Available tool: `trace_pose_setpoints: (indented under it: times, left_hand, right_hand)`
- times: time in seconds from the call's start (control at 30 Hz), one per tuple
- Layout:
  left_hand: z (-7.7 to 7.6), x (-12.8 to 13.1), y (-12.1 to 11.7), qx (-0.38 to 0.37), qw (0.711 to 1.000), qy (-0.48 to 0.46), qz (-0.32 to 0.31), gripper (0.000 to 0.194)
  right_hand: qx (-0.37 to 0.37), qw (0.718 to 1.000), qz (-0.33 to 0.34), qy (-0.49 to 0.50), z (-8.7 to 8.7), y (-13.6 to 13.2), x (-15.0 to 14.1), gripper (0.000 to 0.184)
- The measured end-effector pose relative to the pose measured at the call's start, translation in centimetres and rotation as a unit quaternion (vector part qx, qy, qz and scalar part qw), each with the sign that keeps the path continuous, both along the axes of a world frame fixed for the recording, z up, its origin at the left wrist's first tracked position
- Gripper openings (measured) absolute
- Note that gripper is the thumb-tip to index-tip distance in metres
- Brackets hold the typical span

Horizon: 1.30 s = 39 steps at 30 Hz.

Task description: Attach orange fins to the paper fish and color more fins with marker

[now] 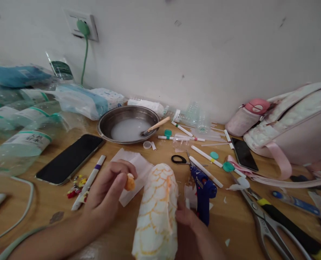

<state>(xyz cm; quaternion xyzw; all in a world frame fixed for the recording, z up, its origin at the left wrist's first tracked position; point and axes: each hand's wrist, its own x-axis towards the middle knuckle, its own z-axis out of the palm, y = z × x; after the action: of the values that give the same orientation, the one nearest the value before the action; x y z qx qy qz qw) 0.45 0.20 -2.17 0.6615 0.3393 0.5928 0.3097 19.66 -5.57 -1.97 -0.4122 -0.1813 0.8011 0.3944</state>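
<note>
My left hand pinches a small orange piece with a white top between thumb and fingers; its exact kind I cannot make out. In front of me a white paper-covered cylinder with a rounded end stands tilted, with orange scale lines drawn over it and a raised ridge along its right side. My right hand grips that cylinder from the right, its fingers mostly hidden behind it. Beneath and behind the left hand lies a sheet of white tissue paper. A blue hot glue gun lies just right of the cylinder.
At the back, a metal basin holds whitish liquid, a brush resting on its rim. Plastic bottles and a phone lie left. Markers, black-handled scissors, large scissors and a backpack occupy the right.
</note>
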Motion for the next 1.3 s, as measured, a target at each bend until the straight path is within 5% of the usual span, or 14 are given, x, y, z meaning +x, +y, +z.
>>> trace_pose_setpoints:
  times: [0.2,0.37,0.8,1.0,1.3]
  left_hand:
    - [1.0,0.4,-0.3,-0.249,0.964,0.015,-0.094,0.032]
    - [0.3,1.2,-1.6,-0.342,0.925,0.017,-0.163,0.036]
    - [-0.1,1.8,-2.4,-0.423,0.884,0.004,-0.199,0.042]
    - [0.6,2.1,-2.1,-0.474,0.855,-0.007,-0.21,0.044]
    - [0.4,2.1,-2.2,-0.48,0.85,0.007,-0.218,0.038]
  right_hand:
    - [0.003,0.998,-0.059,0.013,-0.1,0.5,0.7,0.052]
    - [-0.018,0.995,-0.097,0.008,-0.5,0.3,0.6,0.055]
    - [0.002,0.994,-0.109,0.021,-0.1,0.9,0.1,0.036]
    - [-0.039,0.98,-0.179,0.083,-1.1,0.4,0.3,0.025]
    - [-0.018,0.974,-0.168,0.147,-1.3,0.4,0.4,0.035]
